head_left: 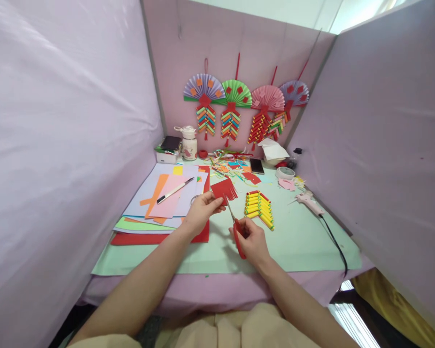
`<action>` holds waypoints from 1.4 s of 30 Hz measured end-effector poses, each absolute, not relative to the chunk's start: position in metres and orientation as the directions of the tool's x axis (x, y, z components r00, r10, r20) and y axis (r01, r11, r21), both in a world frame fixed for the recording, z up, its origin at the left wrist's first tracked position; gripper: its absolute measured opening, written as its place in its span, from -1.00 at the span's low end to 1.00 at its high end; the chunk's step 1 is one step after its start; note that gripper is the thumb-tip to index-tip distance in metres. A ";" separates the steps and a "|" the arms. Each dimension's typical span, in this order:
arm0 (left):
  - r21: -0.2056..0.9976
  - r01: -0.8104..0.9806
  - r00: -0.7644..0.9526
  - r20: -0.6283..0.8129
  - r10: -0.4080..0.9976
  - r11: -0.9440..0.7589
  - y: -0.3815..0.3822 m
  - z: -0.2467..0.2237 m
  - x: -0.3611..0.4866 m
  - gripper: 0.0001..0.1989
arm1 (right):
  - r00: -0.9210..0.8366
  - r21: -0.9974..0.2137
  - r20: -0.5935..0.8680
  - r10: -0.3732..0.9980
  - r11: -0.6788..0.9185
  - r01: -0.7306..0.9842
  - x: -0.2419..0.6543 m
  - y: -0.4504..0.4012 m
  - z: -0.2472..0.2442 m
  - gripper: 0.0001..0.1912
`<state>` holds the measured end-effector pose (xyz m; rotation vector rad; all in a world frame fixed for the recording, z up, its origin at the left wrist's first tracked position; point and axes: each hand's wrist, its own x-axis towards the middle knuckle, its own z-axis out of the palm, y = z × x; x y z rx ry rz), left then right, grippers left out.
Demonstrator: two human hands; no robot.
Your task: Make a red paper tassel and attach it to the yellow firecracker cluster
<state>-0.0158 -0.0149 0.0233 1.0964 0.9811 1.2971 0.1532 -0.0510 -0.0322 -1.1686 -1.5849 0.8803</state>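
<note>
Between its thumb and fingers, my left hand (204, 210) pinches the near edge of a red paper piece (223, 189), whose right side is cut into thin strips. My right hand (251, 238) is closed round the red handles of a pair of scissors (238, 237). The scissor blades point up and left, with their tips at the lower edge of the red paper, close to my left fingers. Just right of the paper, a row of yellow and red paper rolls (259, 209) lies on the green mat.
Stacked coloured paper (141, 224) with a pen (175, 190) lies left. Paper scraps (235, 163), a phone (256, 166), a flask (189, 144) and a tape roll (285, 173) are at the back. A glue gun (310, 203) with a black cord lies right. Paper fans (204, 88) hang behind.
</note>
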 end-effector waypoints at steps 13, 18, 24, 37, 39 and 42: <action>0.971 -0.241 0.076 0.015 0.997 0.004 -0.016 0.023 -0.016 -0.69 | -0.102 -0.940 0.231 0.968 0.249 0.233 0.154 -0.052 -0.029 -0.68; 0.967 -0.254 0.088 0.027 0.996 -0.004 -0.016 0.022 -0.015 -0.68 | -0.099 -0.929 0.258 0.961 0.275 0.250 0.155 -0.052 -0.029 -0.68; 0.960 -0.280 0.084 0.023 0.996 0.002 -0.018 0.024 -0.013 -0.67 | -0.102 -0.923 0.260 0.960 0.278 0.267 0.156 -0.052 -0.029 -0.69; 0.945 -0.326 0.059 -0.003 0.998 0.022 -0.018 0.025 -0.013 -0.67 | -0.094 -0.914 0.267 0.959 0.283 0.291 0.156 -0.052 -0.028 -0.70; 0.946 -0.322 0.069 -0.005 0.998 0.027 -0.019 0.025 -0.012 -0.68 | -0.090 -0.915 0.262 0.961 0.277 0.295 0.157 -0.052 -0.029 -0.71; 0.948 -0.316 0.077 -0.007 0.997 0.031 -0.020 0.025 -0.012 -0.67 | -0.087 -0.918 0.261 0.961 0.275 0.286 0.157 -0.052 -0.029 -0.72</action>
